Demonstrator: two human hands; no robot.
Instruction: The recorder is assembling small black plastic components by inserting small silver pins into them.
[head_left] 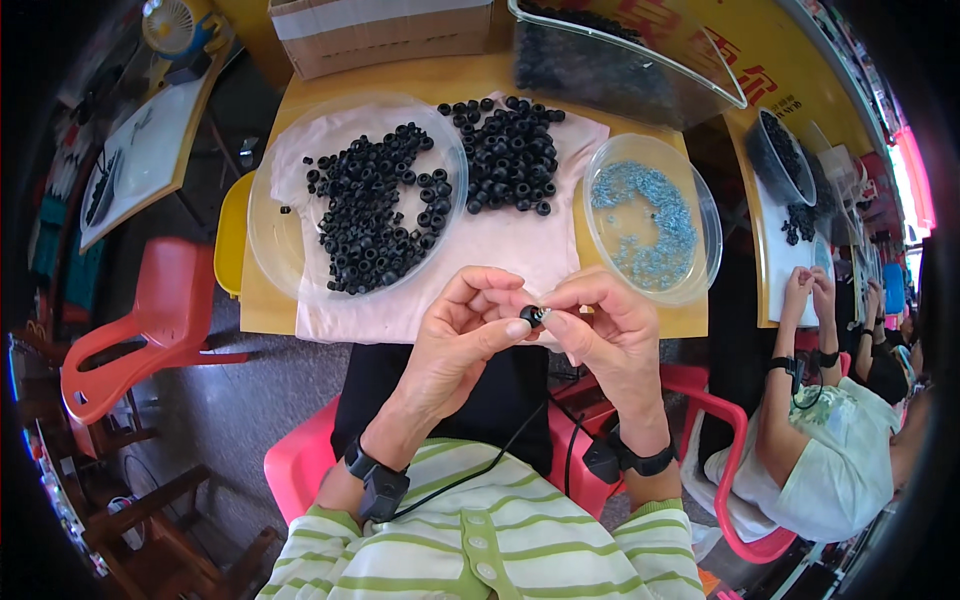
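Above my lap, near the table's front edge, both hands meet at one small round black part [529, 316]. My left hand [450, 338] pinches this black part between thumb and fingertips. Against its side, my right hand [612, 335] is closed on a tiny pale, shiny piece [544, 313], too small to name. Beyond my left hand lies a round clear tray [283, 248] with many similar black parts. More black parts are heaped on the pink cloth [465, 260]. Past my right hand stands a second clear tray [708, 225] holding tiny light-blue pieces [655, 225].
A cardboard box [385, 35] and a clear bin [620, 70] of black parts stand at the table's back. A red chair [150, 325] is at left. At right, another person [825, 440] sits at a table. Cables run from my wrist bands.
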